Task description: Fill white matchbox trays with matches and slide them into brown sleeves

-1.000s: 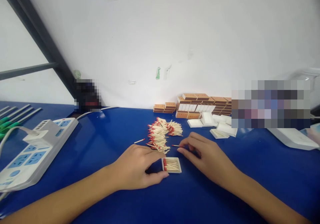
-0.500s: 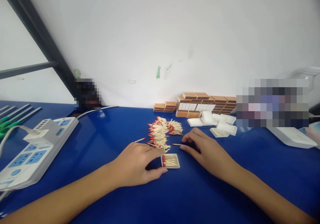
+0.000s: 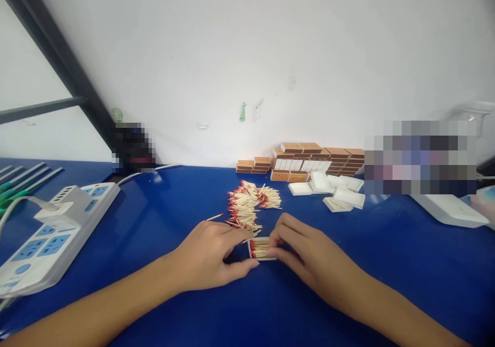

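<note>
A small white matchbox tray (image 3: 264, 259) lies in front of me, with red-headed matches (image 3: 260, 247) lying in it, heads to the left. The thumb and index finger of my left hand (image 3: 216, 254) grip the tray's left end. Over its right end, my right hand (image 3: 297, 244) has its thumb and fingers pinched together on a match, which they mostly hide. A heap of loose matches (image 3: 243, 205) sits just behind the tray. One single match (image 3: 215, 216) lies apart, beyond my left hand.
Brown matchboxes (image 3: 336, 156) are stacked along the wall, with a smaller stack (image 3: 253, 165) to their left. Several white trays (image 3: 350, 198) lie in front of them. On the left is a white power strip (image 3: 69, 233) with a plugged cable; green-handled tools (image 3: 23, 182) lie behind it.
My right hand has moved left and down from beside the heap to the tray's right end, bringing the match along. My left hand stays at the tray.
</note>
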`<control>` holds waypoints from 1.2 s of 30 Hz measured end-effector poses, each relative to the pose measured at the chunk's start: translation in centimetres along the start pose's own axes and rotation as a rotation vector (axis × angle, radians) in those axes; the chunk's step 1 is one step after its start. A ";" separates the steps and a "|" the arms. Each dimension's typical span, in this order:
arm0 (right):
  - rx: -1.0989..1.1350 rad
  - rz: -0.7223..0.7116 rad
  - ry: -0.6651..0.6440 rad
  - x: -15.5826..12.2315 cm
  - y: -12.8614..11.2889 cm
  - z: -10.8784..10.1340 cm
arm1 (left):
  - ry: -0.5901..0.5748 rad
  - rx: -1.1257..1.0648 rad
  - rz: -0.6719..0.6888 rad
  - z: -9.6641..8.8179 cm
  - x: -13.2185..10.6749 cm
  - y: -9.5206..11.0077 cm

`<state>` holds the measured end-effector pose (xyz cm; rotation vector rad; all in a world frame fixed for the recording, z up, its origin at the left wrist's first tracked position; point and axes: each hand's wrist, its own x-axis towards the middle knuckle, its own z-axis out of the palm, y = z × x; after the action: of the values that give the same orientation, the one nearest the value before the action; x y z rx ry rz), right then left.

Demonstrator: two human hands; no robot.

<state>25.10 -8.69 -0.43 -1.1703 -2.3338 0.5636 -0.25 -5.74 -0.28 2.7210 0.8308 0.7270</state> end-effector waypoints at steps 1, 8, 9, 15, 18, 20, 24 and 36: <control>-0.008 -0.001 -0.022 -0.1 0.0 0.1 | 0.001 -0.006 0.004 0.0 0.0 0.0; 0.025 -0.015 -0.007 -0.1 0.2 -0.3 | -0.014 -0.006 0.012 0.2 -0.1 -0.1; 0.023 -0.024 0.007 -0.1 0.3 -0.4 | -0.016 -0.006 0.017 0.2 -0.1 -0.1; -0.118 0.067 0.176 0.6 2.8 -0.5 | 0.009 -0.018 0.057 0.2 -0.1 0.0; -0.229 0.069 0.223 1.4 4.7 -0.5 | -0.033 -0.016 0.048 0.2 -0.1 0.0; -0.253 0.054 0.210 1.8 5.4 -0.5 | -0.051 -0.011 0.046 0.1 -0.1 0.0; -0.254 0.043 0.206 2.3 5.5 -0.3 | -0.061 0.000 0.056 -0.2 0.0 0.2; -0.216 0.047 0.211 2.5 5.1 0.0 | -0.041 0.049 0.045 -0.3 0.0 0.1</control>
<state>27.02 -3.85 -2.65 -1.3146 -2.2311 0.1939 -0.34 -5.78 0.04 2.7965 0.7903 0.6652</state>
